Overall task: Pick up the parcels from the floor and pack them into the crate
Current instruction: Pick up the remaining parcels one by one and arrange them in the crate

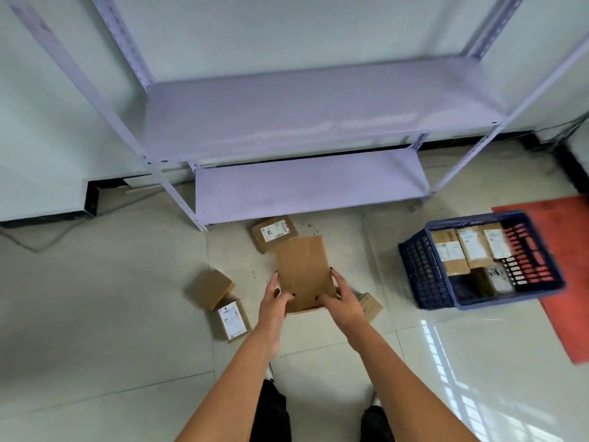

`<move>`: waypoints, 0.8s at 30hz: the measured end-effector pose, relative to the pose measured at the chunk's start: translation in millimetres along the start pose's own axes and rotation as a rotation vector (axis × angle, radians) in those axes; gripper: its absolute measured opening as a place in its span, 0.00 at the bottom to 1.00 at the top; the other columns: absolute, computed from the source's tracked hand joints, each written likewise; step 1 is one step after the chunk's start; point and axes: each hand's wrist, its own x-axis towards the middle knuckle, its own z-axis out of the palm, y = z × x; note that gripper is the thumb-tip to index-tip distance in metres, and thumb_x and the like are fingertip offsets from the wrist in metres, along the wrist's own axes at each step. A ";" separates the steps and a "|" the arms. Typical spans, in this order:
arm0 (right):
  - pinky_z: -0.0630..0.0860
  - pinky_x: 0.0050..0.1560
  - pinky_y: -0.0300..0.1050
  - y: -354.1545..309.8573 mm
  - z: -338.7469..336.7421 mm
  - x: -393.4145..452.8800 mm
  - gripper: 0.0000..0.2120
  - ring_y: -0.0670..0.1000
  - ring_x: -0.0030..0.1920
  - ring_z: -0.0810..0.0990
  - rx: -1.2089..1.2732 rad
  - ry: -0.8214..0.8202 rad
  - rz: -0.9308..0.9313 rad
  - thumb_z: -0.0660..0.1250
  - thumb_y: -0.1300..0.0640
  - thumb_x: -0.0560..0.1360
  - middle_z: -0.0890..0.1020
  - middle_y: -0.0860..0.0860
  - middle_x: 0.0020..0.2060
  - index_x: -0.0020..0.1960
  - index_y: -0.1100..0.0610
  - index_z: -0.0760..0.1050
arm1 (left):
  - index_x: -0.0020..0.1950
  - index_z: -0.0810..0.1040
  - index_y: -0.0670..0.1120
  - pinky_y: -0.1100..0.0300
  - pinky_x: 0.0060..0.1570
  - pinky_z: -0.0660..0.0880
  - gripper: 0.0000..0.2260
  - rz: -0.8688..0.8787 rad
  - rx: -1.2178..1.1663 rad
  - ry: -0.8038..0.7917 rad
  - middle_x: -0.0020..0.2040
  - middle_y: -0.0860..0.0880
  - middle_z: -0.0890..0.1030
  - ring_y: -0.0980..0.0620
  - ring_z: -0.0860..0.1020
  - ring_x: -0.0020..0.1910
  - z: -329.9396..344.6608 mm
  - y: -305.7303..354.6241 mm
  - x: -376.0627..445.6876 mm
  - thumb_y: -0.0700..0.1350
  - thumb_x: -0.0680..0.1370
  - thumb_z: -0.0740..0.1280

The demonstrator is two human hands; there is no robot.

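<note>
Both my hands hold a plain brown cardboard parcel [302, 269] above the floor, my left hand [275, 299] on its left edge and my right hand [342, 298] on its right edge. A labelled parcel [274, 232] lies on the tiles just beyond it. To the left lie a plain brown parcel [210, 288] and a labelled parcel [232, 319]. Another parcel [371, 307] is partly hidden under my right wrist. The dark blue crate [420, 269] stands on the floor to the right, holding several labelled parcels.
A pale purple metal shelving unit [306, 183] stands against the wall ahead, its low shelf just above the floor. A red mat [570, 314] lies under and behind the crate. My dark-trousered legs [271, 409] show at the bottom edge.
</note>
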 end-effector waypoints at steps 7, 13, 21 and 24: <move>0.74 0.52 0.43 31.3 -128.6 -33.8 0.30 0.53 0.53 0.75 0.042 0.035 -0.059 0.64 0.58 0.74 0.74 0.55 0.59 0.73 0.46 0.60 | 0.74 0.59 0.57 0.56 0.55 0.65 0.28 0.061 0.016 -0.009 0.65 0.49 0.72 0.50 0.71 0.58 124.1 -19.0 -63.1 0.37 0.77 0.59; 0.68 0.64 0.48 61.2 -255.1 -42.9 0.32 0.55 0.61 0.71 0.027 0.001 -0.102 0.67 0.48 0.73 0.67 0.55 0.66 0.74 0.45 0.59 | 0.74 0.59 0.59 0.50 0.63 0.66 0.23 0.120 0.029 0.010 0.67 0.46 0.71 0.44 0.69 0.65 247.1 -38.3 -100.4 0.46 0.79 0.57; 0.67 0.65 0.53 94.8 -382.0 -38.2 0.16 0.55 0.62 0.69 0.147 -0.017 -0.017 0.56 0.42 0.77 0.71 0.52 0.63 0.60 0.46 0.70 | 0.60 0.72 0.47 0.55 0.44 0.74 0.29 -0.006 0.008 0.045 0.59 0.41 0.76 0.47 0.75 0.52 371.1 -54.2 -104.3 0.64 0.67 0.58; 0.67 0.65 0.52 100.4 -424.5 -20.3 0.23 0.54 0.61 0.70 0.197 0.049 0.025 0.56 0.41 0.77 0.72 0.53 0.62 0.68 0.52 0.66 | 0.60 0.72 0.45 0.53 0.50 0.72 0.31 -0.013 0.017 0.027 0.55 0.41 0.79 0.47 0.76 0.50 417.3 -52.8 -87.9 0.65 0.66 0.57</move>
